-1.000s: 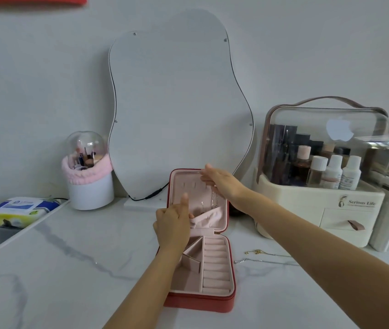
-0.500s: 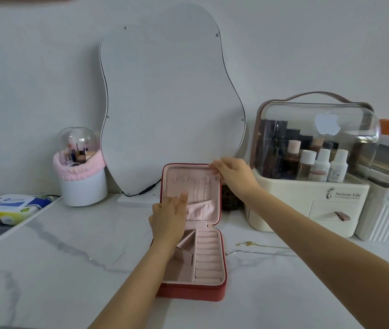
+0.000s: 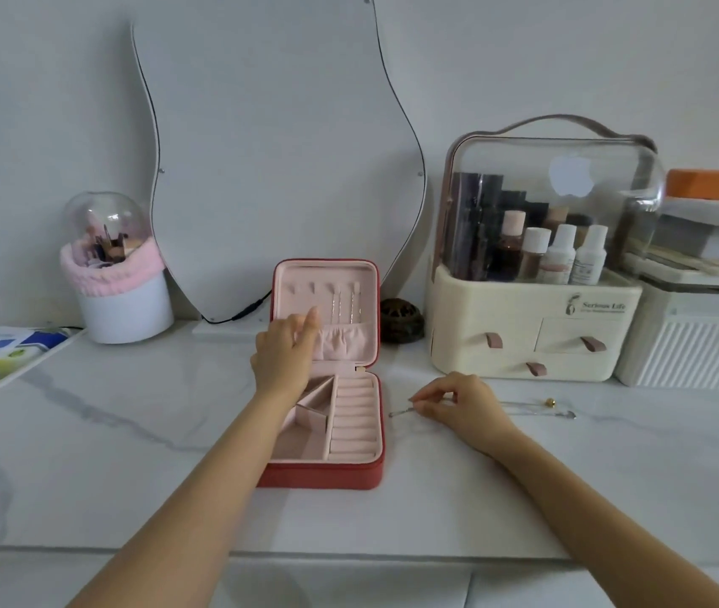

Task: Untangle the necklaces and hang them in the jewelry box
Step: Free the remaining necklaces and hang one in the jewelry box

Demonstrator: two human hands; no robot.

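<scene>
Head view: necklace [image 3: 401, 412] pinched (tabletop) by right fingertips [image 3: 420, 403].

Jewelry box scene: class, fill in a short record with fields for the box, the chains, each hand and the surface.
box: red jewelry box, lid open and upright
lid: chains hang inside, above a pink pocket
left hand: raised in front of the lid, fingers relaxed
right hand: pinching a necklace lying on the counter
surface: white marble counter

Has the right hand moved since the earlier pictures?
Yes. The right hand left the jewelry box lid and now pinches a necklace on the countertop beside it.
</scene>
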